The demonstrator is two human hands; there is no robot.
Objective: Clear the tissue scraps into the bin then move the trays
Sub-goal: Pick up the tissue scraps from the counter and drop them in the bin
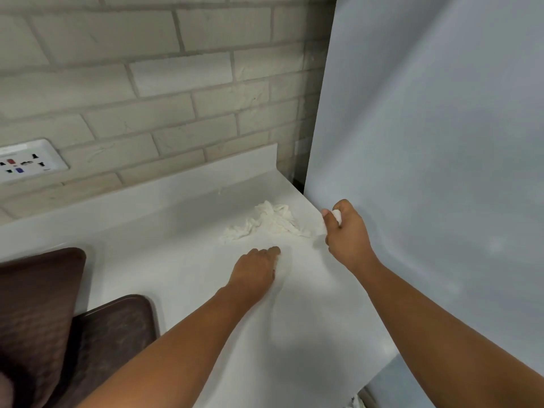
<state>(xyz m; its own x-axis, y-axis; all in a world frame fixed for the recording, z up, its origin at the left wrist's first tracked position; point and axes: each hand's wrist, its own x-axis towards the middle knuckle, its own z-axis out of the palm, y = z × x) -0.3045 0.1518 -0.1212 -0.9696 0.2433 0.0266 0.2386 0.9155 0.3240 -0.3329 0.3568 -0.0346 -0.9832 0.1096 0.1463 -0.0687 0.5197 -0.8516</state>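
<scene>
- The step in hand looks like the first one, gathering tissue scraps. The trays are not yet touched.
- The tissue pile (266, 220) lies loose on the white counter (164, 231), towards the far right corner, near the tall white panel (426, 142).
- The right hand (347, 234) sits at the counter's right edge, just right of the pile. Its fingers are curled tight and pinch a small tissue wad (336, 215) against the thumb.
- The left hand (254, 267) rests knuckles-up on the counter, just near of the pile and apart from it. Its fingers are curled under, and I cannot tell whether they hold a scrap.
- Next move, as I judge it: close the left hand round the main pile, taking the thin trailing ends so nothing is left behind, then carry both handfuls to the bin.
- No bin shows plainly, so the person would need to turn to find it.
- Two brown trays (117, 334) wait at the near left, overlapping, for the later step.
</scene>
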